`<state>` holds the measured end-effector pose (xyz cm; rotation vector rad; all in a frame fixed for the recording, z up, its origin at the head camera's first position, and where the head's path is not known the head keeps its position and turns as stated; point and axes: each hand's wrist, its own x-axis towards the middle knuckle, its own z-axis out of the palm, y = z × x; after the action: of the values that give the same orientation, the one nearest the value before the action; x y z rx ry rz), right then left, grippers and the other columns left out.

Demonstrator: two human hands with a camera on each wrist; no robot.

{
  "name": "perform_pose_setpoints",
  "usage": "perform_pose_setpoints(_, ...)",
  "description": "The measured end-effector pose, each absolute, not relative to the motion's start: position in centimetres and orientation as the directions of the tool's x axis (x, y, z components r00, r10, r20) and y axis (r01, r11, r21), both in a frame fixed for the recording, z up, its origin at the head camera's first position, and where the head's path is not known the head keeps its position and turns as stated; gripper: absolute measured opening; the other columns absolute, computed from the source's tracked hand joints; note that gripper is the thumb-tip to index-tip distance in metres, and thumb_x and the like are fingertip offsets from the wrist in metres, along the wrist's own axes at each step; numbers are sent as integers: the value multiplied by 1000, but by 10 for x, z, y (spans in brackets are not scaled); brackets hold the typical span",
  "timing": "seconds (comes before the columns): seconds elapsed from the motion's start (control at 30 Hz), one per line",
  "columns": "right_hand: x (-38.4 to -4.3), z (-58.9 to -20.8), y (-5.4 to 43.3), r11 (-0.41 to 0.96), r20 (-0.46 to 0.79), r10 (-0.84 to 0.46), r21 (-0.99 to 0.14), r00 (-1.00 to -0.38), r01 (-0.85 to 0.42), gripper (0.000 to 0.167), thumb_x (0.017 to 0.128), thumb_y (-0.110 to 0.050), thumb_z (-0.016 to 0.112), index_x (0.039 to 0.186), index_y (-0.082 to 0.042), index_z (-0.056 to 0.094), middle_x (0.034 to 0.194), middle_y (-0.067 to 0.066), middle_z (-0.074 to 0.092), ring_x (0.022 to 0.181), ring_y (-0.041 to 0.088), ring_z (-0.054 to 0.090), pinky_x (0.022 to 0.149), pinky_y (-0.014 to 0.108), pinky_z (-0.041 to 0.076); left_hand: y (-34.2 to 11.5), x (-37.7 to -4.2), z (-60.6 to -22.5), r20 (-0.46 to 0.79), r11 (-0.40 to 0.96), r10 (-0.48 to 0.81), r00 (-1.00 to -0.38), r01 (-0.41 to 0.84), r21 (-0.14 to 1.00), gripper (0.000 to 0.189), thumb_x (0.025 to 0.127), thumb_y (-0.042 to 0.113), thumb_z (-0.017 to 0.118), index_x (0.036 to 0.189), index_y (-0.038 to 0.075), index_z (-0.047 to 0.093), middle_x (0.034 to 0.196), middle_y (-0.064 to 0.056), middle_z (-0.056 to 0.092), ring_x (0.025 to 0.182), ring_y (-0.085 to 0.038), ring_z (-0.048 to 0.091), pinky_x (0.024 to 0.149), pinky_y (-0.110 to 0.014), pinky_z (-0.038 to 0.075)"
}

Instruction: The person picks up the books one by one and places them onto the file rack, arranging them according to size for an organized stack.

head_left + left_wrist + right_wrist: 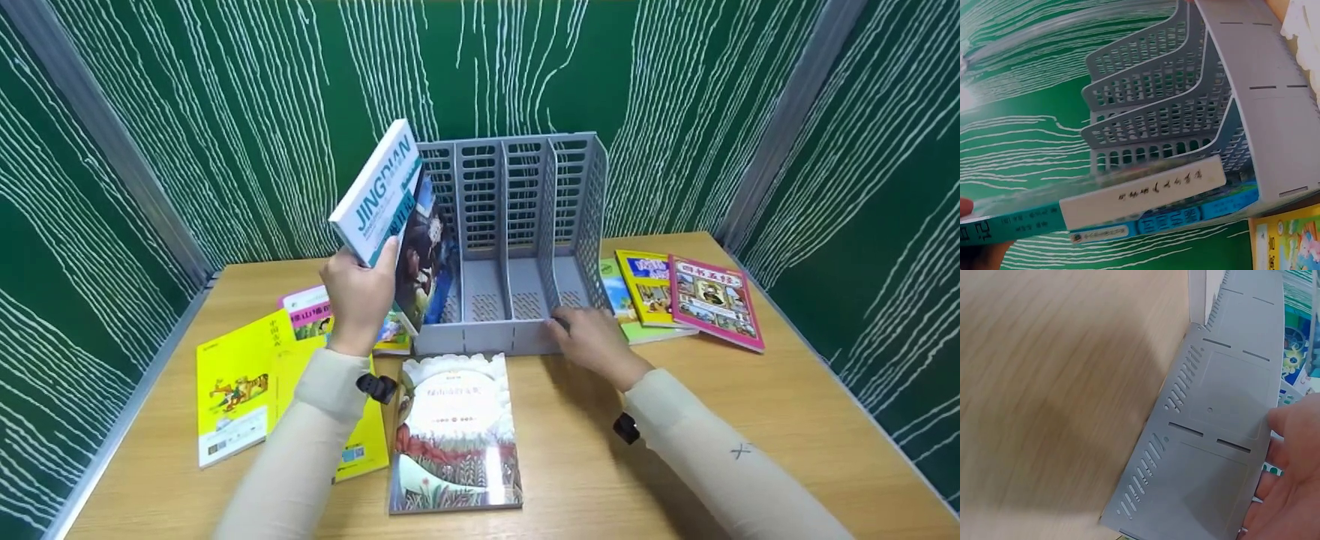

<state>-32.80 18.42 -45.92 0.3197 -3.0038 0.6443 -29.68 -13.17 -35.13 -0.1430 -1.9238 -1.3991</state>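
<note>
My left hand (361, 296) grips a thick book (382, 191) with white and teal printing reading JINGDIAN, thumb on its near face. The book is tilted, its lower end at the leftmost compartment of a grey slotted book rack (487, 337). In the left wrist view a blue-spined book (1207, 211) stands in that compartment, close beside the held book. My right hand (596, 343) holds the rack's front lip near its right end. Seen from the right wrist, the thumb lies at the lip's edge and the other fingers (1266, 486) are partly hidden behind the lip.
In front of the rack lies a picture book (454, 450) with a white and red cover. Yellow books (232, 382) and a pink-edged book (307, 311) lie at the left. Several books, including a pink-bordered one (716, 300), overlap at the right. A green patterned wall (510, 67) stands behind.
</note>
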Motion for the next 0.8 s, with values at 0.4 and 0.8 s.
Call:
perform_pose_setpoints(0.4, -329, -460, 183, 895, 55, -185, -402, -981, -191, 45, 115, -36, 54, 142, -2, 68, 136, 21, 74, 126, 43, 67, 114, 61, 45, -98, -328, -384, 689, 477, -362, -628, 510, 715, 40, 106, 14, 70, 140, -5, 67, 138, -23, 73, 124, -39, 74, 98, -46, 65)
perform_pose_setpoints(0.8, -330, -457, 183, 891, 29, -176, -420, -984, -172, 50, 115, -41, 53, 146, -3, 65, 143, 20, 71, 133, 43, 64, 119, 61, 42, -85, -345, -431, 778, 568, -320, -541, 548, 614, 31, 104, 10, 72, 129, -7, 72, 124, -23, 78, 109, -39, 80, 88, -45, 68)
